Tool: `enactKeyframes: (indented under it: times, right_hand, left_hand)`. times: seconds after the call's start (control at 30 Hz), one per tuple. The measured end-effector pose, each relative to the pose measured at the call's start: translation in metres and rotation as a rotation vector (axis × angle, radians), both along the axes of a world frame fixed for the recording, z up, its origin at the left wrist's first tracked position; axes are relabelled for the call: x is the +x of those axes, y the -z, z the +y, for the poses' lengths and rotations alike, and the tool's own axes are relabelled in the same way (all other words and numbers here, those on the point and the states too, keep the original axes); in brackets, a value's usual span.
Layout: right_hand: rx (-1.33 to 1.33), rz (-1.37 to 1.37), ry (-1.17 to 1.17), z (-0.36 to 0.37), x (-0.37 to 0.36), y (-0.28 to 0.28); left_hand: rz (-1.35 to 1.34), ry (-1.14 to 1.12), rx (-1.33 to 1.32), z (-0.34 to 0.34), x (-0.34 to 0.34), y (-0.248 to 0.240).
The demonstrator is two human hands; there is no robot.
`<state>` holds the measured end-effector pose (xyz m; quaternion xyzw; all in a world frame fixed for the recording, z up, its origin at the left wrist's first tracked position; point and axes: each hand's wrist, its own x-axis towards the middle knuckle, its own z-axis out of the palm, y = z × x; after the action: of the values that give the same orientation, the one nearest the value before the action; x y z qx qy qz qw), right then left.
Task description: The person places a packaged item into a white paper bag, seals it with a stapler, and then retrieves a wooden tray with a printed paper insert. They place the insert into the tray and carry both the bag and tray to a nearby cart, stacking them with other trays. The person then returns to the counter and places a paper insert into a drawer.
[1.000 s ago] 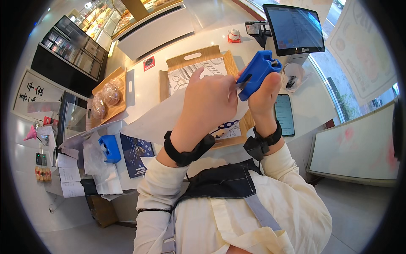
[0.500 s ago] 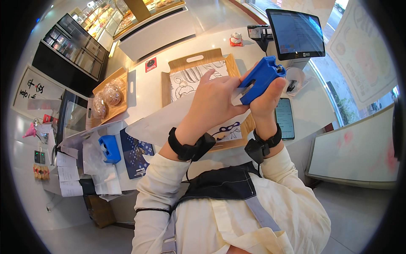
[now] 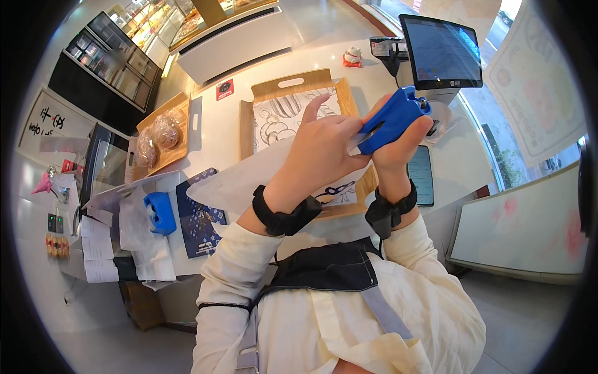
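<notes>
My right hand (image 3: 398, 149) is wrapped round a blue plastic tape dispenser (image 3: 395, 121), which has a long slot in its side and a metal part at its far end. My left hand (image 3: 327, 146) is closed at the slot's near end, index finger raised. A whitish, translucent bag (image 3: 240, 174) runs beneath the left wrist, its narrow end pinched by the left fingers beside the dispenser. Both hands are above a wooden tray (image 3: 349, 103) lined with printed paper (image 3: 265, 112). A pair of dark glasses-shaped prints shows on the liner below the left hand.
A second wooden tray (image 3: 180, 149) holds wrapped round breads (image 3: 167, 132) at the left. Another blue tape dispenser (image 3: 160, 213) lies near a dark blue patterned booklet (image 3: 199, 218). A phone (image 3: 421, 176) and a monitor (image 3: 441, 53) are on the right; a cat figurine (image 3: 352, 57) stands at the back.
Both hands and the blue dispenser have shifted slightly right and down in the view. The dispenser has tilted a little, and the hold on it and on the bag looks the same.
</notes>
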<state>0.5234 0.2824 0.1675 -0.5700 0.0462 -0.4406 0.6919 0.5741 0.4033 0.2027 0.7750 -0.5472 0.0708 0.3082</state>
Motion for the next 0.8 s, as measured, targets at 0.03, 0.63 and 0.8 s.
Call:
enactKeyframes:
  times: [0.03, 0.63, 0.8]
  right_hand:
    - [-0.013, -0.003, -0.032, -0.002, 0.000, 0.002]
    - [0.460, -0.354, 0.202, -0.090, -0.052, -0.011]
    - [0.504, -0.088, 0.363, -0.181, -0.104, 0.038]
  left_hand:
    - [-0.021, -0.012, -0.006, 0.000, 0.000, 0.001]
    - [-0.131, -0.163, -0.043, -0.010, -0.009, 0.001]
    - [-0.160, -0.208, -0.043, -0.007, -0.003, 0.009]
